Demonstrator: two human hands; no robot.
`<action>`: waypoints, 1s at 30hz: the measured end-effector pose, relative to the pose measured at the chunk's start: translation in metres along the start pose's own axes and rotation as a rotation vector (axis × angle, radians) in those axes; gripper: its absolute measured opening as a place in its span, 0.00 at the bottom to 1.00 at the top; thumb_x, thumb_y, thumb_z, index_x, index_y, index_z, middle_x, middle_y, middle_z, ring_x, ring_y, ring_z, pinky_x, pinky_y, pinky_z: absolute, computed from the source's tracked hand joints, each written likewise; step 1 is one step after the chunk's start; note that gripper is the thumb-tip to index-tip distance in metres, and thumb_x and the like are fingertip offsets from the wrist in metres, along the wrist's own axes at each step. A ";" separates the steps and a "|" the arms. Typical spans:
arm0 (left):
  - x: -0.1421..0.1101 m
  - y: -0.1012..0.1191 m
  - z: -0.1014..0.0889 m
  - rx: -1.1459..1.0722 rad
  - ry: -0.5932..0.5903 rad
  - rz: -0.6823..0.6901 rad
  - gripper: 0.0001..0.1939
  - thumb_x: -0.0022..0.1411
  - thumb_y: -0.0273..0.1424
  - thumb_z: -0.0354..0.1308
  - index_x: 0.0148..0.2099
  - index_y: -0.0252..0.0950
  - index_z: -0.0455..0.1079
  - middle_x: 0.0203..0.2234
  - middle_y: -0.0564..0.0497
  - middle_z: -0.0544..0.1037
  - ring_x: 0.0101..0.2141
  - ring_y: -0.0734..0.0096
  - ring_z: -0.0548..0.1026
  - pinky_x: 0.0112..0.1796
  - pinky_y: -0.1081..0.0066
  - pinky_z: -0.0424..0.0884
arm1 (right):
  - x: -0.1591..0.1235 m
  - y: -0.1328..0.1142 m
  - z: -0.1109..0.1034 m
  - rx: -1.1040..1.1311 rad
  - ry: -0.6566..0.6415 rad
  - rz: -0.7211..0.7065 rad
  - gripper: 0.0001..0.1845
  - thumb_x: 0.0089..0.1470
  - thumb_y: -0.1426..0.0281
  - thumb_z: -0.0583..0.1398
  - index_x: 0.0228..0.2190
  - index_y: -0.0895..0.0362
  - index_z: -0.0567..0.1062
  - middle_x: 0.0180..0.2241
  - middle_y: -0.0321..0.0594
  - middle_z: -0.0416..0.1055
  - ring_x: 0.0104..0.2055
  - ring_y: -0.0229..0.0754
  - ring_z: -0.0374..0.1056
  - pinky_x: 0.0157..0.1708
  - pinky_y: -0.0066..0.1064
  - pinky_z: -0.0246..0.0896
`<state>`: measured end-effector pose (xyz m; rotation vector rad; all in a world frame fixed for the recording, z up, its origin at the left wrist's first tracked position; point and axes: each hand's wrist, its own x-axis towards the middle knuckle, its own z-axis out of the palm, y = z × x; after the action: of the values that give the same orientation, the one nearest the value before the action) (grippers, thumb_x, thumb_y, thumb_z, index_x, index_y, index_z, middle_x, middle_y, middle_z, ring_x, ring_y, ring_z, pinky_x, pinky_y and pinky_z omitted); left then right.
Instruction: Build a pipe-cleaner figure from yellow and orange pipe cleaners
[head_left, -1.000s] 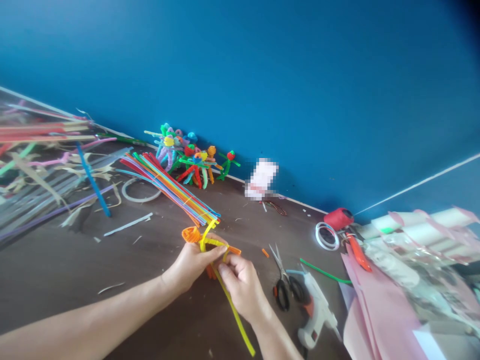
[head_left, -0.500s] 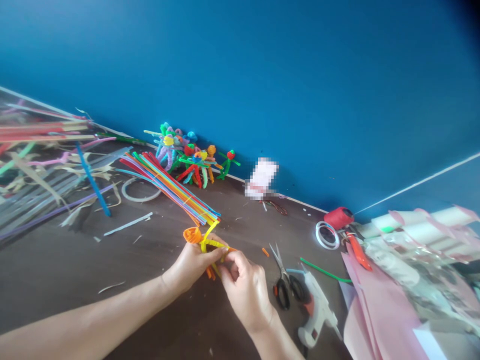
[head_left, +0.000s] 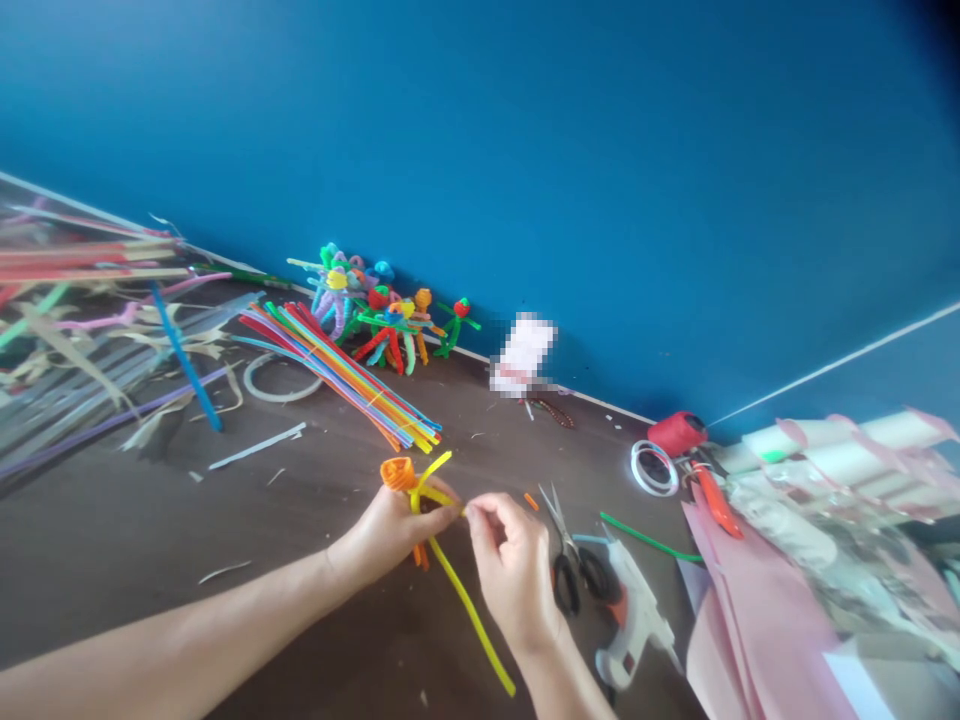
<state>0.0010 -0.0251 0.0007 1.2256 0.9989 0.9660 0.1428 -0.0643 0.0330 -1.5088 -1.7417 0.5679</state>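
Note:
My left hand (head_left: 397, 530) is closed around a pipe cleaner figure. Its coiled orange head (head_left: 397, 473) sticks out above the hand, and orange ends show below the fingers. A yellow pipe cleaner (head_left: 472, 618) is wrapped round the figure under the head; one short end points up and a long tail hangs down to the right. My right hand (head_left: 510, 555), with thumb and forefinger pinched, is at the tip of the wrapped pipe cleaner arm beside my left fingertips. Exactly what lies between those right fingers is partly hidden.
Beyond the hands lies a bundle of coloured pipe cleaners (head_left: 345, 375), with several finished figures (head_left: 390, 320) against the blue wall. Scissors (head_left: 566, 560), a glue gun (head_left: 637, 620) and pink sheets (head_left: 757, 610) are at the right. Loose strips (head_left: 112, 350) cover the left.
The long yellow tail has come free and now hangs below the hands. My right hand has shifted right, toward the arm's tip. The figure has moved slightly right.

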 end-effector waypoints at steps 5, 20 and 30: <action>-0.001 0.004 -0.003 -0.081 -0.118 -0.068 0.06 0.47 0.32 0.61 0.27 0.34 0.71 0.22 0.51 0.75 0.26 0.70 0.71 0.30 0.73 0.65 | 0.008 0.012 0.002 0.370 -0.041 0.239 0.09 0.49 0.66 0.57 0.22 0.58 0.69 0.19 0.33 0.64 0.22 0.33 0.59 0.22 0.24 0.53; -0.001 -0.001 -0.002 -0.447 -0.186 -0.058 0.05 0.47 0.29 0.62 0.28 0.33 0.70 0.26 0.53 0.71 0.28 0.73 0.70 0.33 0.74 0.65 | 0.011 0.016 0.013 1.240 -0.350 0.815 0.11 0.38 0.66 0.61 0.20 0.56 0.61 0.12 0.26 0.59 0.09 0.26 0.47 0.10 0.19 0.38; -0.004 0.001 0.003 -0.417 -0.120 -0.123 0.09 0.52 0.34 0.58 0.31 0.32 0.67 0.15 0.55 0.70 0.17 0.70 0.71 0.22 0.70 0.68 | 0.007 0.013 0.021 1.224 -0.414 0.803 0.13 0.41 0.63 0.61 0.20 0.60 0.68 0.13 0.28 0.58 0.09 0.25 0.48 0.08 0.20 0.38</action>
<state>0.0028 -0.0299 0.0020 0.8531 0.7230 0.9355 0.1348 -0.0519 0.0117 -1.0798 -0.5735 1.9947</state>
